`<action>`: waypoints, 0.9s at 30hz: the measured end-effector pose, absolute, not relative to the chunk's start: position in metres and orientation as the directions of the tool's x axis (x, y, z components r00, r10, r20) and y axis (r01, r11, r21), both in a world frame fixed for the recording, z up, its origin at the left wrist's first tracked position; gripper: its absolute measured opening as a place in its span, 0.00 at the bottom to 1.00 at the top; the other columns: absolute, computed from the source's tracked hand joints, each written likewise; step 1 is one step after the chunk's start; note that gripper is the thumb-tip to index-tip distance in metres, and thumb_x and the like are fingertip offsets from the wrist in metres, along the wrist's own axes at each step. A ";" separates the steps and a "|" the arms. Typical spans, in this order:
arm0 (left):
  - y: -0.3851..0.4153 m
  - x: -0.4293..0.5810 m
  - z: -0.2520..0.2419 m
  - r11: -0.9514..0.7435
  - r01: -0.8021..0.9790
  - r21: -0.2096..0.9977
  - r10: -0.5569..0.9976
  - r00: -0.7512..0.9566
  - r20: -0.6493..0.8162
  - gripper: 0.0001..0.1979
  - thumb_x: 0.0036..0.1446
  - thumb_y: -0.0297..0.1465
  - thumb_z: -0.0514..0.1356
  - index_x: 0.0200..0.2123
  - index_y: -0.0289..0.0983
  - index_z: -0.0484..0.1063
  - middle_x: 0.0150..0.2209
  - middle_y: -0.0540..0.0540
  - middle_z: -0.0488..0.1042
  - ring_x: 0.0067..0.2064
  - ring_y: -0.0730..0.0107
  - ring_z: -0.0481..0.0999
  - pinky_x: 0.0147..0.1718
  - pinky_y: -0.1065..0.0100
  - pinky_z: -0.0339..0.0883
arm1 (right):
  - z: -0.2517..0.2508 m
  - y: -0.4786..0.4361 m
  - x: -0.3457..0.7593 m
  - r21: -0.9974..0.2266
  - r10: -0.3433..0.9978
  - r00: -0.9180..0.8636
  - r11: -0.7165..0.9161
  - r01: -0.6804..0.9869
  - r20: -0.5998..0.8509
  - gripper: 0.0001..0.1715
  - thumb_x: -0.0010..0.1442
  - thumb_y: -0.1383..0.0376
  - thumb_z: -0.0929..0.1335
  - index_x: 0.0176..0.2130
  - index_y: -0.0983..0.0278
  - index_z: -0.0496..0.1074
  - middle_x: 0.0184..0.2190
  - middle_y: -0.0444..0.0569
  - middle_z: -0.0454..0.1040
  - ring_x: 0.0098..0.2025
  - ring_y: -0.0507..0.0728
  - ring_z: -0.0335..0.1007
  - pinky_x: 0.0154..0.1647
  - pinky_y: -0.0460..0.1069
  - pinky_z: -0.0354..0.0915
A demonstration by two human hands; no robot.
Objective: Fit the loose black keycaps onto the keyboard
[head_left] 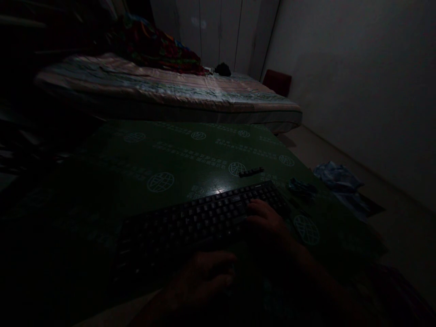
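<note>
The room is very dark, so small details are lost. A black keyboard (190, 222) lies at a slant on a green table. My right hand (269, 222) rests on its right part, fingers stretched over the keys and apart. Just in front of the keyboard's near edge is my left hand (207, 274), with fingers bent and thumb and fingertips close together; a small pale spot shows at the tips, too dim to name. Beyond the keyboard, a short dark strip with bumps like keycaps (251, 172) lies on the table.
The green table (112, 181) carries printed globe marks. Near its right edge lies a dark crumpled cloth (301, 187). Blue fabric (337, 176) lies beyond that edge. A bed (190, 93) with a red patterned blanket (153, 47) stands behind, before pale cupboards (225, 32).
</note>
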State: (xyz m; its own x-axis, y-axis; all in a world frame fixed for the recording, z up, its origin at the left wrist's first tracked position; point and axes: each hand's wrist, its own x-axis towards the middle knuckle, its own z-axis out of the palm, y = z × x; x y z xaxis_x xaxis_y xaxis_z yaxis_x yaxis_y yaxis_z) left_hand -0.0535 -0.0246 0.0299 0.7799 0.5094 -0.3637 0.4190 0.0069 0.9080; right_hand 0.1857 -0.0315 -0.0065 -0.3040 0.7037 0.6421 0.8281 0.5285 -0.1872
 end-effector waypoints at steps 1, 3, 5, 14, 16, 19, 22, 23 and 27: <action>-0.025 -0.053 0.030 0.010 0.420 0.908 0.516 0.775 -0.364 0.09 0.53 0.32 0.55 0.36 0.35 0.71 0.32 0.49 0.70 0.35 0.69 0.68 0.34 0.69 0.62 | -0.006 -0.032 0.185 -0.191 0.701 -0.290 0.522 0.832 0.652 0.10 0.60 0.69 0.63 0.35 0.62 0.73 0.42 0.53 0.73 0.53 0.59 0.64 0.47 0.57 0.68; -0.026 -0.054 0.029 0.021 0.414 0.910 0.528 0.768 -0.362 0.10 0.53 0.33 0.55 0.37 0.35 0.71 0.33 0.49 0.70 0.36 0.69 0.68 0.34 0.69 0.62 | -0.005 -0.032 0.182 -0.182 0.686 -0.279 0.518 0.836 0.672 0.10 0.60 0.69 0.62 0.33 0.62 0.73 0.39 0.52 0.73 0.51 0.58 0.66 0.47 0.55 0.69; -0.026 -0.054 0.028 0.026 0.407 0.913 0.525 0.772 -0.359 0.11 0.54 0.34 0.54 0.37 0.35 0.71 0.32 0.49 0.70 0.35 0.69 0.68 0.34 0.69 0.62 | -0.005 -0.032 0.180 -0.165 0.675 -0.281 0.516 0.841 0.682 0.11 0.61 0.69 0.62 0.31 0.63 0.72 0.38 0.52 0.73 0.49 0.58 0.67 0.46 0.54 0.69; -0.024 -0.055 0.030 -0.004 0.412 0.911 0.496 0.792 -0.356 0.10 0.53 0.34 0.54 0.36 0.35 0.70 0.32 0.49 0.69 0.34 0.70 0.66 0.34 0.69 0.62 | -0.011 -0.036 0.173 -0.140 0.691 -0.224 0.428 0.893 0.687 0.10 0.60 0.68 0.63 0.30 0.63 0.71 0.39 0.53 0.73 0.50 0.60 0.66 0.48 0.57 0.68; -0.025 -0.055 0.030 -0.013 0.406 0.914 0.506 0.791 -0.344 0.09 0.53 0.34 0.54 0.34 0.35 0.70 0.31 0.50 0.69 0.33 0.71 0.66 0.33 0.70 0.61 | -0.010 -0.037 0.172 -0.134 0.693 -0.218 0.416 0.899 0.687 0.10 0.60 0.69 0.63 0.30 0.63 0.71 0.38 0.53 0.74 0.49 0.60 0.66 0.48 0.57 0.67; -0.025 -0.054 0.028 -0.017 0.404 0.914 0.520 0.785 -0.338 0.08 0.52 0.33 0.55 0.33 0.35 0.70 0.31 0.49 0.69 0.34 0.70 0.66 0.34 0.69 0.61 | -0.010 -0.039 0.169 -0.120 0.688 -0.210 0.398 0.909 0.695 0.10 0.60 0.69 0.63 0.30 0.64 0.71 0.37 0.54 0.74 0.48 0.60 0.67 0.47 0.57 0.67; -0.024 -0.055 0.026 -0.011 0.399 0.917 0.520 0.786 -0.335 0.09 0.52 0.34 0.55 0.34 0.35 0.71 0.32 0.49 0.70 0.35 0.69 0.67 0.35 0.69 0.62 | -0.010 -0.041 0.166 -0.102 0.680 -0.189 0.364 0.926 0.708 0.11 0.61 0.69 0.62 0.30 0.64 0.71 0.37 0.55 0.74 0.47 0.61 0.67 0.46 0.57 0.66; -0.025 -0.055 0.025 -0.006 0.391 0.920 0.517 0.789 -0.332 0.10 0.53 0.35 0.55 0.35 0.35 0.71 0.32 0.48 0.70 0.35 0.69 0.67 0.35 0.69 0.62 | -0.011 -0.042 0.165 -0.105 0.685 -0.179 0.352 0.930 0.706 0.11 0.61 0.68 0.62 0.30 0.64 0.71 0.36 0.55 0.74 0.47 0.61 0.67 0.46 0.57 0.66; -0.025 -0.056 0.024 0.019 0.373 0.928 0.514 0.792 -0.329 0.13 0.53 0.37 0.56 0.38 0.36 0.71 0.32 0.48 0.70 0.35 0.69 0.66 0.35 0.68 0.63 | -0.013 -0.045 0.162 -0.122 0.699 -0.160 0.336 0.934 0.697 0.11 0.62 0.67 0.62 0.31 0.64 0.71 0.36 0.55 0.75 0.46 0.61 0.68 0.46 0.58 0.65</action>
